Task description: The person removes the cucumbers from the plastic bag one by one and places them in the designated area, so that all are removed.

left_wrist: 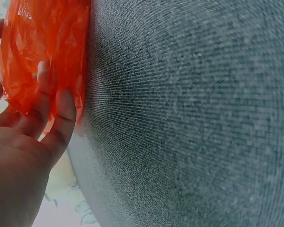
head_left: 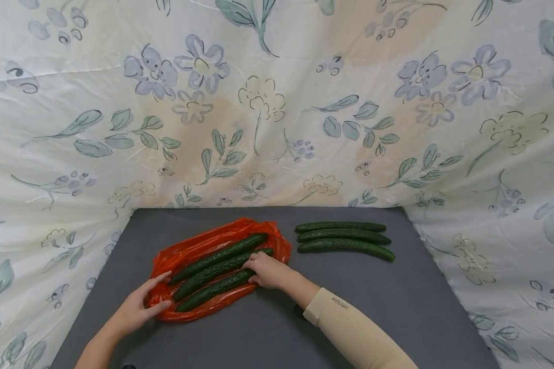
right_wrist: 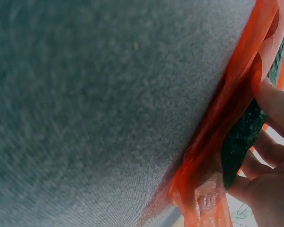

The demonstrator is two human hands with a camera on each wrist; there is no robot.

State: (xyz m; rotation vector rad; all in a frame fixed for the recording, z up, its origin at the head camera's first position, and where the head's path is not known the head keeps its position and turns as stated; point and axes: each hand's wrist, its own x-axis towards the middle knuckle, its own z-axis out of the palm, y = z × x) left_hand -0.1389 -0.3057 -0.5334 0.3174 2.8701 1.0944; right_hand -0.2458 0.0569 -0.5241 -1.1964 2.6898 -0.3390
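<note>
Three dark green cucumbers lie side by side on a flattened red plastic bag (head_left: 184, 250): a far one (head_left: 221, 258), a middle one (head_left: 209, 277) and a near one (head_left: 214, 291). My right hand (head_left: 273, 271) grips the near cucumber by its right end, the thumb on one side and the fingers on the other; in the right wrist view that cucumber (right_wrist: 241, 142) shows between them. At the bag's left end my left hand (head_left: 136, 307) rests with thumb and fingers spread. Its extended fingers touch the crumpled plastic in the left wrist view.
Three more cucumbers (head_left: 343, 236) lie in a row at the back right of the dark grey table (head_left: 350, 297). Floral cloth (head_left: 277, 128) hangs behind the table and along both sides.
</note>
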